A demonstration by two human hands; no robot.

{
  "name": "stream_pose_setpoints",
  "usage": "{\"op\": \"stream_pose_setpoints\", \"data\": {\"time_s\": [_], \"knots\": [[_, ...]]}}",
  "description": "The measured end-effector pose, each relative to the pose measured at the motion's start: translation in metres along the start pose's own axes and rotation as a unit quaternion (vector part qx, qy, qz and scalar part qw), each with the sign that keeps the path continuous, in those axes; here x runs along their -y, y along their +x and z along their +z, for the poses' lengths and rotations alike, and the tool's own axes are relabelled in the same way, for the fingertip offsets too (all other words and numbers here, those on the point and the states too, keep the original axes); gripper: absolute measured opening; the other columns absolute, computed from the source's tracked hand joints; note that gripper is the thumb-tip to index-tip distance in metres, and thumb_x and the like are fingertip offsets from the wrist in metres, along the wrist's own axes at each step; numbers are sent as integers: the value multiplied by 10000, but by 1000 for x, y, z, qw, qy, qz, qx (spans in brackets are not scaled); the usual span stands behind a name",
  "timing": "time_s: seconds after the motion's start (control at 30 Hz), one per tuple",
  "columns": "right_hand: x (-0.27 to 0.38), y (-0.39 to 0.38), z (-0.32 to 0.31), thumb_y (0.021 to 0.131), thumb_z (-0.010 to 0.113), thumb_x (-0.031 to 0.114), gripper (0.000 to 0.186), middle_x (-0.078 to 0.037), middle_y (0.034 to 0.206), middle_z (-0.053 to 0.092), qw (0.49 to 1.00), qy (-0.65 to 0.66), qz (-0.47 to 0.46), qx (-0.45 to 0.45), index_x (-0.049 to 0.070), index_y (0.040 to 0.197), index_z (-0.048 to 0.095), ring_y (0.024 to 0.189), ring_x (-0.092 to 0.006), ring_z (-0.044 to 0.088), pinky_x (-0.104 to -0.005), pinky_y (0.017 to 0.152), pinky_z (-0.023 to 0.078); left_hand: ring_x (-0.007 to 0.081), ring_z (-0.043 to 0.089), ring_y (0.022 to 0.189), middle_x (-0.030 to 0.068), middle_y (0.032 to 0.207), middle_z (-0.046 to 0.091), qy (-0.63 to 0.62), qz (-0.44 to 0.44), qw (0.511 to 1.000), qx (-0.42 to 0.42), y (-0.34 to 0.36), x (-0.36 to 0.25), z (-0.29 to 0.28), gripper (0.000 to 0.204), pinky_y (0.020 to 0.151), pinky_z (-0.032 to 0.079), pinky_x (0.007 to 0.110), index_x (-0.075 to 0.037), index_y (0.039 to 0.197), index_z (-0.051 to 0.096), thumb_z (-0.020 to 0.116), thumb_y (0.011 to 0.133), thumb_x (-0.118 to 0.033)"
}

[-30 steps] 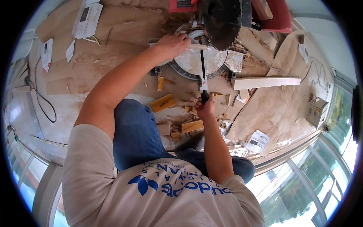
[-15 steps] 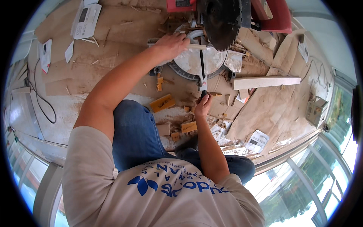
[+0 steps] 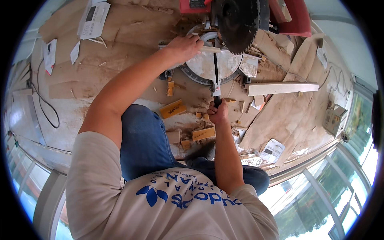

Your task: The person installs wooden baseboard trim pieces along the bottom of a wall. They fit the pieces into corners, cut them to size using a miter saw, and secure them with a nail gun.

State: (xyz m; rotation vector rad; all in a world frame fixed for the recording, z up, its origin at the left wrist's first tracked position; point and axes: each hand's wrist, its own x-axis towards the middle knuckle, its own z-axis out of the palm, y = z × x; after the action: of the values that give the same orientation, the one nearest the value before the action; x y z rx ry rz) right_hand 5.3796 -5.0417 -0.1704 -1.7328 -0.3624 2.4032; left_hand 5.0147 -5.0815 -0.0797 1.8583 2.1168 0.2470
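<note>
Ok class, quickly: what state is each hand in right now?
Left hand: on the pale strip; whether it is closed around it cannot be told.
Right hand: closed around the black handle.

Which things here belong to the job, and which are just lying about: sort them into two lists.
Apparently in use:
- pale strip, under the left hand
- black handle, gripped by the right hand
- round saw table
- toothed saw blade

Apparently lying about:
- long pale board, right
- orange-yellow block near the knee
- white printed sheet, lower right
</note>
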Motion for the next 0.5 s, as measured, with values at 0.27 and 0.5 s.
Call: {"op": "stream_pose_setpoints", "data": {"time_s": [0.27,0.5], "knots": [[-42,15,14,1080,354,550,541,-63,740,562,855,-284,-373,-222,43,1058,542,505,-155,476,-342,473,410,332,578,1158,132,1187,567,16,14,1000,-14,5,-1,-2,301,894,549,472,-43,1098,496,593,993,-309],[7,-13,7,1061,345,595,573,-31,646,507,991,-106,65,-56,80,993,586,482,-141,464,-320,428,357,333,578,1150,133,1177,571,-2,6,1000,-14,-6,1,9,305,895,546,468,-38,1081,499,587,995,-317]]}}
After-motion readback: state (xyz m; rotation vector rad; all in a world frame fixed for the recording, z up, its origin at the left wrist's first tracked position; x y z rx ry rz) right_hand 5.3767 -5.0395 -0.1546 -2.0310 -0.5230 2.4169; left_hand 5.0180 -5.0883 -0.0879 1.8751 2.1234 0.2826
